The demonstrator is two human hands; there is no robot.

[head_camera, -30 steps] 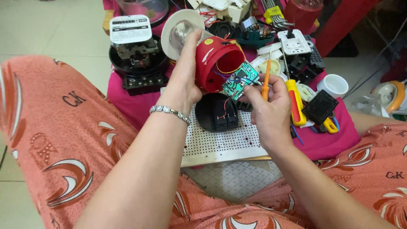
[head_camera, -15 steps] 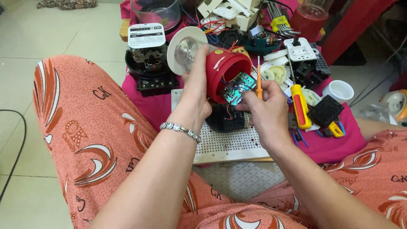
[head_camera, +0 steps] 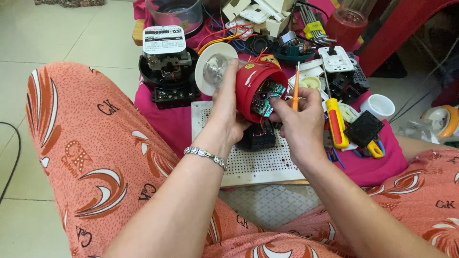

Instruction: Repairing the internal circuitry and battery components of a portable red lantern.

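Observation:
My left hand (head_camera: pixel 228 112) grips a red cup-shaped lamp housing (head_camera: pixel 252 83) with a white reflector disc and clear bulb (head_camera: pixel 215 69) at its far end. Its open mouth faces right. My right hand (head_camera: pixel 299 122) holds a small orange-handled screwdriver (head_camera: pixel 296 91) upright between the fingers. Its fingertips touch a green circuit board (head_camera: pixel 266 95) that sits in the housing's mouth. Thin red wires hang from the board down to a black block (head_camera: pixel 258 138) on the white perforated board (head_camera: pixel 248 162).
A black electric meter (head_camera: pixel 165 64) stands at the left on a pink cloth (head_camera: pixel 167 124). A red-and-yellow screwdriver (head_camera: pixel 336 123), a black box (head_camera: pixel 363 129), a white cup (head_camera: pixel 380 105), a white socket (head_camera: pixel 337 59) and tangled wires crowd the right and back. My patterned trouser knees flank the board.
The view has shifted and the housing has turned so its mouth faces more to the right. The green board has gone from outside the rim into the mouth.

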